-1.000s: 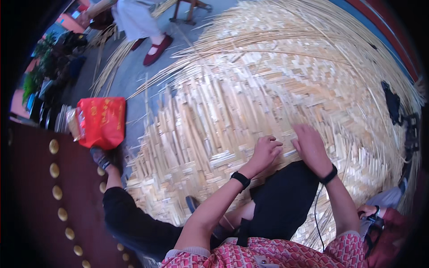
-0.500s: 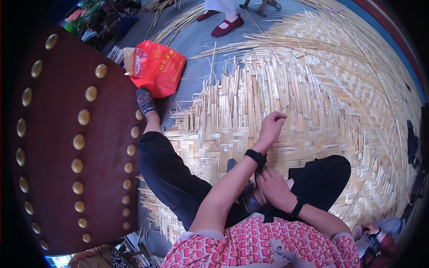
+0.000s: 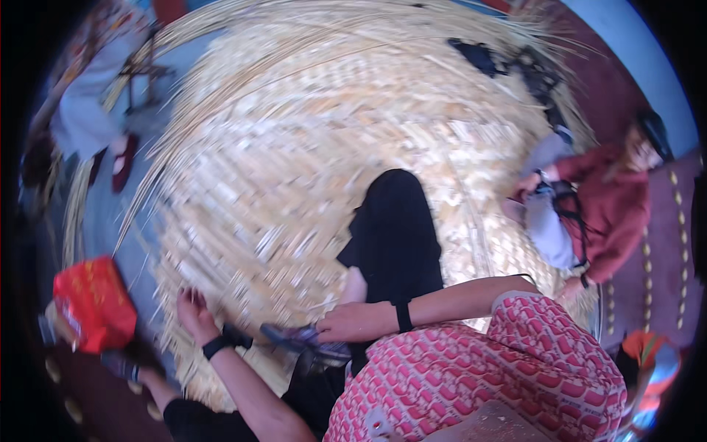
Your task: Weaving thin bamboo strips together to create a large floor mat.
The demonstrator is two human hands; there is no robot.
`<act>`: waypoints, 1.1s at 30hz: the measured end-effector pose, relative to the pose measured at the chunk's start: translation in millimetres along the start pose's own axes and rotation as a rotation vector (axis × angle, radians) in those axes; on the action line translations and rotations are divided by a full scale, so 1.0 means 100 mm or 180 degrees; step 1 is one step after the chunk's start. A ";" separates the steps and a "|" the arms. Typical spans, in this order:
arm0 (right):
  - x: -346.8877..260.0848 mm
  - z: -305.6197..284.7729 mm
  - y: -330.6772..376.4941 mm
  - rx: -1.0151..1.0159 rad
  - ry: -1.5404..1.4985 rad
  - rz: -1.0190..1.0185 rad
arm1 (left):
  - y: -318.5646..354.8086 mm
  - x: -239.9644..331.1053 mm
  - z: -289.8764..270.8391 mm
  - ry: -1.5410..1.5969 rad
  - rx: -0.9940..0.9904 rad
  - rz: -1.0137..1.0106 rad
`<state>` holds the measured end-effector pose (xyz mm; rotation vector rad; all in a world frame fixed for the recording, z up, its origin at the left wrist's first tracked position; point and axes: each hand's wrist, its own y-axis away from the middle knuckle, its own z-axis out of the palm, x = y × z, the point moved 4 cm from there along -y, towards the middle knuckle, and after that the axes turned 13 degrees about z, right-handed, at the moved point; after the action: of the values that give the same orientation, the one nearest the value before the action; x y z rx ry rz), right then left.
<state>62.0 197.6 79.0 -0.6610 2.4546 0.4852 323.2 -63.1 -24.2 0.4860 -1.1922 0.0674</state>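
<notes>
My left hand (image 3: 195,317) is raised above the left part of a large woven mat of pale split-cane strips (image 3: 280,184). Its fingers are curled in, slightly blurred, and nothing shows in them. My right hand (image 3: 355,323) lies low by my folded leg, against a plaid shoe (image 3: 313,340) on my foot. The fingers of that hand bend downward and are partly hidden; what they close on cannot be made out. Black bands circle both wrists. My bent knee in black trousers (image 3: 398,221) rests over the mat.
A person in a rust-red top (image 3: 615,199) crouches on the mat's right side. Another person in pale trousers (image 3: 88,110) is at the far left, by a wooden stool (image 3: 143,74). A red bag (image 3: 96,306) stands left. Long loose strips (image 3: 243,96) fan out from the mat's far edge.
The view has swung to the right, bringing the crouching person into fuller sight and shifting the red bag to the lower left. My hands now appear farther apart.
</notes>
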 end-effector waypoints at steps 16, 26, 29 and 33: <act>0.28 1.64 4.34 0.3826 -0.1171 0.5966 | 0.95 -0.25 1.11 -0.0546 -0.1625 -0.0336; 0.99 0.81 3.67 0.3398 -0.0383 0.5032 | 1.27 -0.09 1.51 -0.0798 -0.1980 0.0030; 1.20 0.88 3.65 0.3107 -0.0905 0.5178 | 1.71 -0.08 1.78 -0.0980 -0.2301 0.0255; 1.18 0.96 3.62 0.2980 -0.1840 0.4999 | 2.40 -0.05 2.06 -0.1459 -0.3088 0.0665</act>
<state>-182.9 495.1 4.9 1.6093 1.7883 -0.0442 68.3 70.8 107.3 -0.5052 -1.5501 -0.4509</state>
